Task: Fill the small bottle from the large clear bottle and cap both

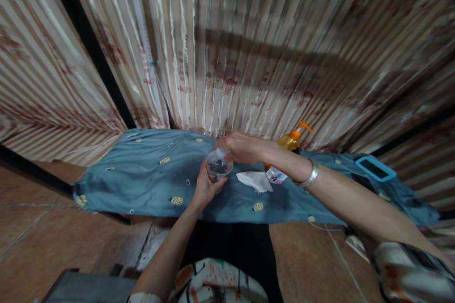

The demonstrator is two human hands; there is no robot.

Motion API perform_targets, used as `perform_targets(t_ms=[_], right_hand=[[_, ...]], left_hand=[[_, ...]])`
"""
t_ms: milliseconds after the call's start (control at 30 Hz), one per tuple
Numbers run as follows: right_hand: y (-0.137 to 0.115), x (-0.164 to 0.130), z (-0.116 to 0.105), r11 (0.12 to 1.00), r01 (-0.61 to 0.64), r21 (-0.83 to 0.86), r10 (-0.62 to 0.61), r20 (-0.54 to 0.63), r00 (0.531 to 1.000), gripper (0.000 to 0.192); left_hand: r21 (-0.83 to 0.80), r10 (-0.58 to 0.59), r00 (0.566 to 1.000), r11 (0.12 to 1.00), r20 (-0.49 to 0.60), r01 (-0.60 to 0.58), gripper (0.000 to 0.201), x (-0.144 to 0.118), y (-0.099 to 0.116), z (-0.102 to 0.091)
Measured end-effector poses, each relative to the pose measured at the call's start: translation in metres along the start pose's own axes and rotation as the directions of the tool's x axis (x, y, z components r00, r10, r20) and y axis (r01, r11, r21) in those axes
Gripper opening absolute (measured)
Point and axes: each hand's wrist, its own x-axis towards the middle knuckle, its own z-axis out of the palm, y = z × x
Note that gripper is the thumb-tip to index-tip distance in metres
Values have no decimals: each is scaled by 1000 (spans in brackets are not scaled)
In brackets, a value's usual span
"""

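Both hands are meeting mid-table: left hand (205, 188) is gripping the clear cup (218, 165) upright from below, right hand (241, 147) is pinching its rim from above.

Bare forearms; silver bangle (308, 176) on right wrist; white patterned clothing w/ orange, black marks.

Glass (219, 166) over cloth-covered table (142, 170); tissue (255, 181) right of it; pump bottle (289, 144) behind tissue; phone (375, 168) far right.
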Motion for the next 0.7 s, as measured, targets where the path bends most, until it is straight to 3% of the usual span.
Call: perform_targets(t_ms=[133, 300, 400, 467, 567, 700], right_hand=[[-3, 1, 2, 999, -19, -29, 23, 113, 993, 19], [4, 7, 7, 991, -112, 74, 106, 72, 992, 27], [22, -10, 28, 950, -238, 200, 239, 22, 971, 32], [32, -33, 60, 886, -373, 275, 392, -15, 920, 35], [36, -71, 125, 730, -587, 351, 634, -25, 773, 42], [33, -99, 195, 526, -682, 508, 799, -20, 602, 44]], left_hand=[[-10, 1, 1000, 1000, 19, -1, 91, 0, 1, 1], [26, 2, 1000, 1000, 13, -2, 91, 2, 2, -3], [71, -25, 1000, 997, 5, 25, 92, 3, 4, -9], [98, -49, 999, 994, 9, 48, 92, 3, 5, -13], [125, -64, 998, 990, 7, 62, 91, 3, 8, -16], [139, -74, 997, 988, -14, 75, 91, 2, 8, -13]])
